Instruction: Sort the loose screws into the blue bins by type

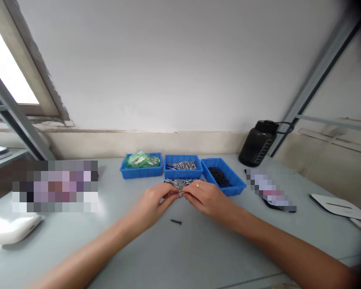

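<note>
My left hand (153, 201) and my right hand (209, 197) meet at the middle of the table, fingers pinched. Between their fingertips lies a thin silver screw (181, 194), touched from both sides; the fingers hide how many pieces each hand has. Just behind my hands is a loose pile of silver screws (178, 183), partly covered by them. A single black screw (176, 221) rests on the table nearer to me. My right hand wears a gold-coloured ring.
Along the back stand three blue bins: one with a green plastic bag (140, 159), one with silver screws (183, 165), one with black screws (219, 176). A dark bottle (257, 143) and a blurred-out phone-like object (270, 190) are right; a white device (17, 229) is left.
</note>
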{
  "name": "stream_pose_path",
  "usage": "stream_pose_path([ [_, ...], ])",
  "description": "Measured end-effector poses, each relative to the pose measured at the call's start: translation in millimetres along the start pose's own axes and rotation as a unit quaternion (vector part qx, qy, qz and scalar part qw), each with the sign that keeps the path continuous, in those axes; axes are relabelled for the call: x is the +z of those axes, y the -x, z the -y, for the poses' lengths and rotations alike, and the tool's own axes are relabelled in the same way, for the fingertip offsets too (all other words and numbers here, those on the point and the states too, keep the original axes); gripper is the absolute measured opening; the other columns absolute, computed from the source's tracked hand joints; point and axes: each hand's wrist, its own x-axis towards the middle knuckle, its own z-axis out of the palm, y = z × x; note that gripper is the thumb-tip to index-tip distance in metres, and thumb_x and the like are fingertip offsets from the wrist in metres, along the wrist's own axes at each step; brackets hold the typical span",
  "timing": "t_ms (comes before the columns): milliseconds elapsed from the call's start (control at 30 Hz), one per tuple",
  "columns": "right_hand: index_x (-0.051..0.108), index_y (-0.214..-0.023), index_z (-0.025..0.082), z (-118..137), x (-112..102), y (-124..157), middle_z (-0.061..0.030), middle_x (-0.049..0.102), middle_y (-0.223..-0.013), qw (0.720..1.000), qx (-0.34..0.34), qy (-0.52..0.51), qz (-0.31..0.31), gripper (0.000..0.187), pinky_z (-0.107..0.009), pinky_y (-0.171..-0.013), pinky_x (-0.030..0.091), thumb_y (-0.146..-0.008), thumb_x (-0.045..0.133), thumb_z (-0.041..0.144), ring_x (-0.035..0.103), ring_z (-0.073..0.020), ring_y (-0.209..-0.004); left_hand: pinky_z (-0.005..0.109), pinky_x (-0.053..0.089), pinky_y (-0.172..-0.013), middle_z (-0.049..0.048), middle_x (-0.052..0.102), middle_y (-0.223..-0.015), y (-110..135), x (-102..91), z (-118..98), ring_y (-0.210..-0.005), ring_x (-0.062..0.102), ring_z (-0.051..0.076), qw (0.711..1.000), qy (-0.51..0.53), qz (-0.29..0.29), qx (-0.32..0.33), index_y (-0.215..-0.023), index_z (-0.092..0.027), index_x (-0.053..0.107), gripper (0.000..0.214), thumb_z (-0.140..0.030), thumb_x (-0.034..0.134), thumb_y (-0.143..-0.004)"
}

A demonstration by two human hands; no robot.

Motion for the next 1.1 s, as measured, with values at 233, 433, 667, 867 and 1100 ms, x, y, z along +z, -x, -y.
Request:
stream_pose_path([
  [233,0.061,-0.093,0.017,-3,-1,0,-0.0041,0.064,-0.080,1.000,0.018,0.009,0.014,0.023,-0.027,-0.071,0.045,-0.095,0.041,0.026,0.059,-0.0158,-0.078,0.024,0.046,-0.068,-0.0008,0.066,-0.086,-1,0.1,4,-0.073,0.059,0.014,0.999,-0.035,-0.009,-0.012,-0.094,-0.024,0.063,0.017,-0.035,0.052,-0.089],
  [433,0.060,-0.091,0.019,-6,-6,-1,-0.0027,0.064,-0.081,0.996,0.087,0.008,0.009,0.021,-0.028,-0.071,0.046,-0.095,0.040,0.025,0.059,-0.0155,-0.078,0.026,0.047,-0.074,0.0009,0.067,-0.091,-2,-3.9,4,-0.080,0.061,0.015,0.998,-0.051,-0.039,0.007,-0.090,-0.022,0.063,0.023,-0.033,0.043,-0.093],
  [667,0.053,-0.107,0.020,-2,-6,-1,-0.0063,0.060,-0.104,0.995,0.080,-0.015,0.053,0.019,-0.032,-0.080,0.048,-0.091,0.049,0.029,0.057,-0.0184,-0.095,0.027,0.048,-0.072,0.0014,0.068,-0.092,-2,-4.3,5,-0.083,0.062,0.017,0.996,-0.075,-0.042,0.017,-0.091,-0.022,0.062,0.021,-0.029,0.042,-0.093],
  [867,0.056,-0.105,0.018,-2,-6,-1,-0.0074,0.060,-0.101,0.996,0.040,-0.010,0.077,0.017,-0.032,-0.083,0.047,-0.091,0.047,0.025,0.056,-0.0190,-0.097,0.026,0.047,-0.074,-0.0013,0.067,-0.093,-2,-4.1,7,-0.084,0.062,0.016,0.997,-0.077,-0.024,0.006,-0.091,-0.024,0.061,0.021,-0.028,0.041,-0.094],
  [1100,0.059,-0.101,0.018,-2,-10,-3,-0.0060,0.061,-0.097,0.995,0.041,-0.020,0.085,0.016,-0.031,-0.081,0.046,-0.091,0.047,0.023,0.056,-0.0179,-0.094,0.026,0.047,-0.069,-0.0005,0.068,-0.090,-1,-4.5,5,-0.079,0.062,0.016,0.996,-0.086,-0.024,-0.013,-0.094,-0.024,0.060,0.023,-0.033,0.039,-0.095],
])
